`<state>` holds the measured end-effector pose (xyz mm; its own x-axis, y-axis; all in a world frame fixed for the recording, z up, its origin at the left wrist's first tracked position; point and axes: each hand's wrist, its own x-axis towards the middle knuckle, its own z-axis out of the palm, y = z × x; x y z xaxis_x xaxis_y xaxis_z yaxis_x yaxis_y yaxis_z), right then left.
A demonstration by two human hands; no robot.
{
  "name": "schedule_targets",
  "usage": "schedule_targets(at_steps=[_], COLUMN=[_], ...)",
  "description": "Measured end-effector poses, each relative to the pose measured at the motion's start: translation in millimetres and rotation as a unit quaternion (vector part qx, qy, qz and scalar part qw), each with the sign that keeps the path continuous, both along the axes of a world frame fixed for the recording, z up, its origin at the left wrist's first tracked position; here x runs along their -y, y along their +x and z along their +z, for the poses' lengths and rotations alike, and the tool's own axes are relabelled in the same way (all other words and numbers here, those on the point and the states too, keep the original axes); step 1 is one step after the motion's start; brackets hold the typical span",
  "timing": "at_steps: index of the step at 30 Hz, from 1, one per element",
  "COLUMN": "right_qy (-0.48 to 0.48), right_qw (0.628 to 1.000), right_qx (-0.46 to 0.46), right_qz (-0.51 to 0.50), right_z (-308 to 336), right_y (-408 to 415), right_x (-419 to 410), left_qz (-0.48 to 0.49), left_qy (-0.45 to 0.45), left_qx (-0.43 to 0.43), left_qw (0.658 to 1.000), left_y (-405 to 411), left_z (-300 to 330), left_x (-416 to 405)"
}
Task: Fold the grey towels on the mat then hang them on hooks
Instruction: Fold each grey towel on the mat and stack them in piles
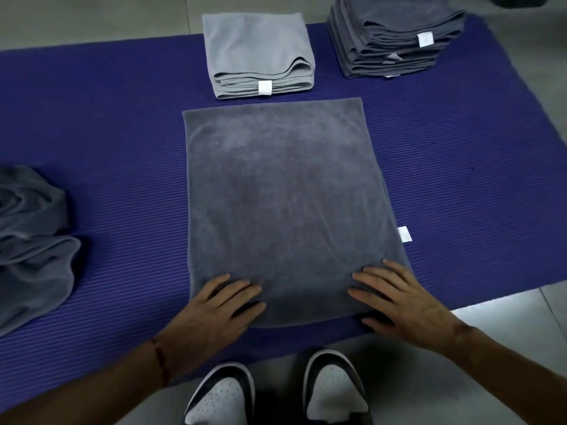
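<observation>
Bottom of the frame, your two sneakers stand at the near edge of the blue ribbed mat, and just above them both your hands are down on the towel. Your left hand lies flat on the near left corner, fingers straight and slightly spread, pinching nothing; there's a red thread band on that wrist. Your right hand lies on the near right corner the same way, fingers straight and fanned out, pressing the cloth and not gripping it.

The dark grey towel stretches away from you through the centre of the frame, lying smooth on the mat, its white tag poking out at the right edge. From how it lies, I'd say you're in the folding step, smoothing the near end, and this towel looks only partly folded. The next move calls for pinching both near corners and carrying them evenly to the far edge so the sides line up.

At left of the frame a crumpled heap of grey towels waits. Further off, top centre, a folded light grey pile sits just beyond your towel; top right, a taller stack of dark folded towels. No hooks are in view, so hanging looks well off.
</observation>
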<state>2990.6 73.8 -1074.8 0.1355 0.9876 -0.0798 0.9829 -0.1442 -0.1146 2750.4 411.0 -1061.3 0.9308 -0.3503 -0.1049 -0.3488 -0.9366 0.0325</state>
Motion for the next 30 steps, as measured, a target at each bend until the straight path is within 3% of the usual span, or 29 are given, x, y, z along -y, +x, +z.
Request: schedule_targets(at_steps=[3,9,13,15,17,20,23,25,27,30], right_qy=[0.005,-0.034,-0.041,-0.005,0.076,0.157,0.227,0.248,0.229,0.123], right_qw=[0.999,0.995,0.997,0.995,0.976,0.875,0.744,0.706,0.734,0.843], right_qx=[0.027,0.047,0.041,0.014,-0.067,-0.203,-0.369,-0.435,-0.423,-0.288], right_qz=[0.029,0.08,-0.048,-0.103,-0.191,-0.41,-0.509,-0.5,-0.479,-0.438], right_z=[1,12,24,30,38,56,69,78,80,84], right_y=[2,25,33,35,39,51,69,80,89,95], right_x=[-1,11,16,12,3,-21,-49,-64,-71,-71], left_qz=[0.003,0.174,0.167,0.208,0.318,0.502,0.547,0.543,0.524,0.509], left_qy=[0.005,0.01,-0.058,-0.149,-0.293,-0.437,-0.534,-0.605,-0.639,-0.615], left_qx=[0.038,-0.076,-0.03,-0.025,-0.013,0.043,0.073,0.06,0.036,-0.011], left_qw=[0.999,0.982,0.984,0.966,0.901,0.745,0.64,0.579,0.562,0.601], left_y=[3,-3,-8,-12,-13,4,33,50,57,54], left_z=[14,22,24,28,36,50,52,53,53,52], left_x=[4,6,-22,-36,-45,-53,-65,-73,-80,-88])
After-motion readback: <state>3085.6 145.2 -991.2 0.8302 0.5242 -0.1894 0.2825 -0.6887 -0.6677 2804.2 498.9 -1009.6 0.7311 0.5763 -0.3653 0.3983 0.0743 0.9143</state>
